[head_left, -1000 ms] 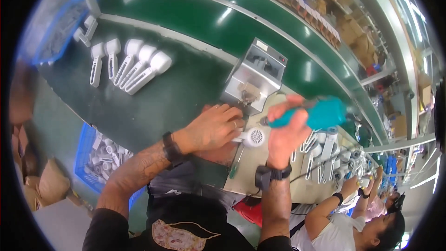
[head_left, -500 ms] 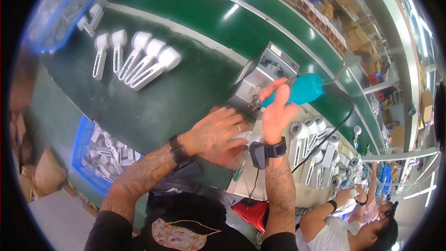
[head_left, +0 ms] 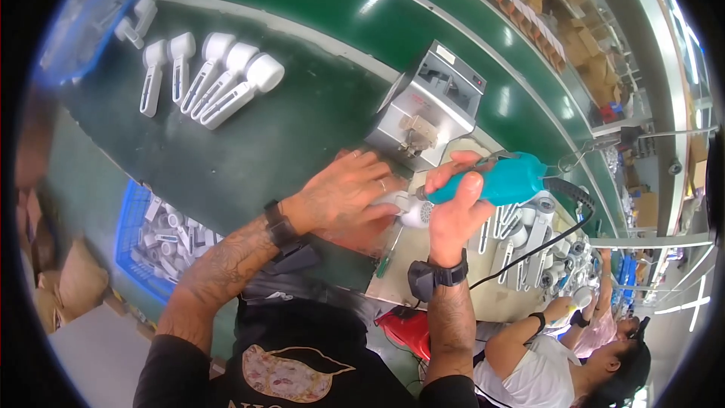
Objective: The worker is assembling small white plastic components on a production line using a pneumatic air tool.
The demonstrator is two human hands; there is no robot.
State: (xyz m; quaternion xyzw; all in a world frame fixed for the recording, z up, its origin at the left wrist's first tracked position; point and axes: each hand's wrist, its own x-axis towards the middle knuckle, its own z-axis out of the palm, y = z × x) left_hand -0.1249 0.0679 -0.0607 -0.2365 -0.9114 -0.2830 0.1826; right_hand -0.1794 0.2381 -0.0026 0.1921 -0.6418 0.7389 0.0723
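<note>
the right hand [head_left: 455,208] has its fingers wrapped tight round a teal electric screwdriver [head_left: 498,181], whose tip end points left toward a small white plastic part [head_left: 411,211]. that part sits just at the right fingertips and under the left hand [head_left: 343,196]; the left fingers lie curled and spread over it, pressing it down on the green bench [head_left: 249,143], thumb side tucked beneath. how much of the part the left fingers cover beneath cannot be told. a black cable [head_left: 559,215] runs from the tool's rear, away from the right knuckles and down to the right.

just beyond the left fingertips stands a grey metal machine [head_left: 430,106], close to the knuckles and between both hands and the far green conveyor belt [head_left: 423,23]. below the right wrist, near the watch band, a green-handled screwdriver [head_left: 387,257] lies on a beige board [head_left: 411,272]. to the right of the right fingers a cluster of white handled parts [head_left: 529,238] stands crowded together. well to the left of the left hand, a row of white handled pieces [head_left: 208,79] lies flat on the bench, side by side.

below the left forearm, at the bench edge, a blue bin [head_left: 136,219] is filled with small white and grey parts, heaped loose. another person [head_left: 559,355] works at lower right, well apart from the hands.
</note>
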